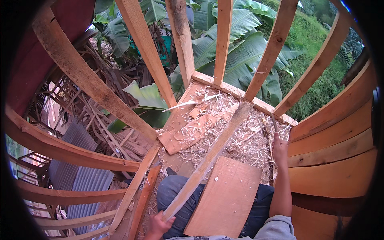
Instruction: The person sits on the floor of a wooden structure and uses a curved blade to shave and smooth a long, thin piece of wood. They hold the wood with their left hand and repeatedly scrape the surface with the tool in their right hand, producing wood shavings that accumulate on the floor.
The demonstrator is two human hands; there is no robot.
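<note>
My left hand is closed around the near end of a long, narrow wooden strip. The strip slants up and away to the right, and its far end lies near the low edge board of the frame. My right hand, raised beside the board wall, is closed on a thin, dark, blade-like tool that points away from me; I cannot make out its exact kind. Across my lap lies a wide, flat wooden board, with a few bits of shaving on top.
Curly wood shavings cover the floor beyond my knees, around a loose plank. Upright slats stand ahead and to the left. A wall of boards rises close on the right. Banana leaves and corrugated sheets show outside.
</note>
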